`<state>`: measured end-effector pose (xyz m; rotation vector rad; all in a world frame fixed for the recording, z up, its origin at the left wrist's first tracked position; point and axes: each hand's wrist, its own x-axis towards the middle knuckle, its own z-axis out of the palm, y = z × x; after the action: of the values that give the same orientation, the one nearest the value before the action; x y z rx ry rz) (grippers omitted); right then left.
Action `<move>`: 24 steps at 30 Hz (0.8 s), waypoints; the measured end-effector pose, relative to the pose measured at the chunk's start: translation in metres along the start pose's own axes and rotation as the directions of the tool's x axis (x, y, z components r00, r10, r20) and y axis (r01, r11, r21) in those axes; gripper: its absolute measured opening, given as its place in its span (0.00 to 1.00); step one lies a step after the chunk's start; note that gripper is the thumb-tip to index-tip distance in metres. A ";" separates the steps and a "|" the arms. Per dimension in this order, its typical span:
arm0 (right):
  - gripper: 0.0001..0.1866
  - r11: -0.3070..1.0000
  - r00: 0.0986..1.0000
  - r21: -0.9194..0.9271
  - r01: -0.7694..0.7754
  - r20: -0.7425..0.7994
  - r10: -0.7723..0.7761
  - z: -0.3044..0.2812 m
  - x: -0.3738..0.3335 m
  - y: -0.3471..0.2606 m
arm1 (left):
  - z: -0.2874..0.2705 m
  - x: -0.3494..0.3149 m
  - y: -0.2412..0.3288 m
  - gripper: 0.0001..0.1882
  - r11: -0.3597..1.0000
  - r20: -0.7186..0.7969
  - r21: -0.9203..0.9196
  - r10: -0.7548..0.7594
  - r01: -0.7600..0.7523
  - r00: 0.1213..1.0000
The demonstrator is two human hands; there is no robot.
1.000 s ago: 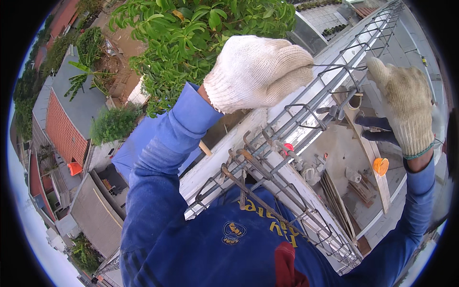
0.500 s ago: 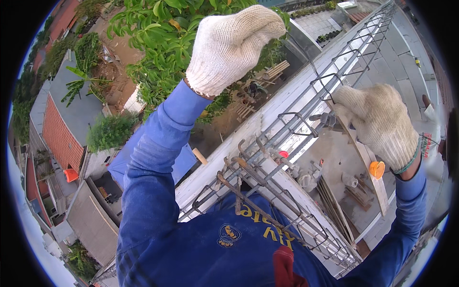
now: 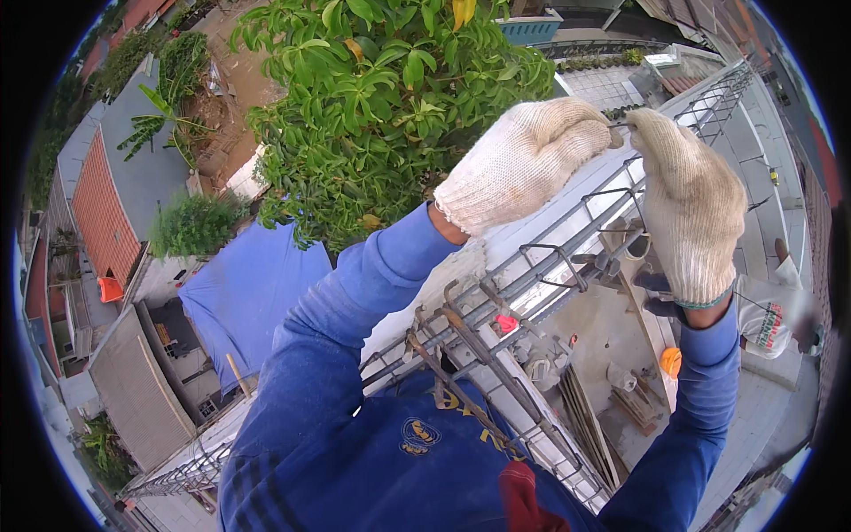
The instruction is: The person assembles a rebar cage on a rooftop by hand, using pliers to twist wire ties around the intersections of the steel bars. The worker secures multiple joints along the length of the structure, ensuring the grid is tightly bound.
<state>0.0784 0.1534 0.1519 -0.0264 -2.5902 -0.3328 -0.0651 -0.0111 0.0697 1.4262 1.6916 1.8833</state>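
Both my hands wear white knit gloves, dirtier on the right one, and their fingertips almost meet above a long steel rebar cage point(image 3: 581, 232). My left hand point(image 3: 527, 164) is closed in a pinch, its palm side turned down. Closed as well, my right hand point(image 3: 696, 204) points its fingers up toward the left ones. Between the fingertips shows a short bit of thin dark wire point(image 3: 625, 126); the gloves hide the rest. Beneath my hands, the cage's square stirrups run along the bars. Rusty hooked bar ends point(image 3: 465, 330) stick out close to my chest.
A pale wall point(image 3: 470, 257) runs beside the cage, with a leafy tree point(image 3: 390, 115) and a blue tarp point(image 3: 253, 297) beyond it. Far below right are a plank point(image 3: 651, 341), an orange object point(image 3: 671, 362) and stacked boards point(image 3: 589, 426). A person in a white printed shirt point(image 3: 762, 319) is at right.
My left hand has come down and right, toward the right hand; the right hand has risen slightly. The wire stretched down from my left hand before is now mostly hidden. My view has shifted.
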 end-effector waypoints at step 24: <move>0.13 0.834 0.950 0.457 -0.308 0.187 0.249 -0.067 0.012 0.032 | -0.058 -0.062 -0.030 0.11 0.777 0.274 0.588 0.072 -0.226 0.959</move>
<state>0.1036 0.1675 0.2210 -0.2530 -2.6637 0.4413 -0.0910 -0.0823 0.0216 1.9759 2.2325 1.1716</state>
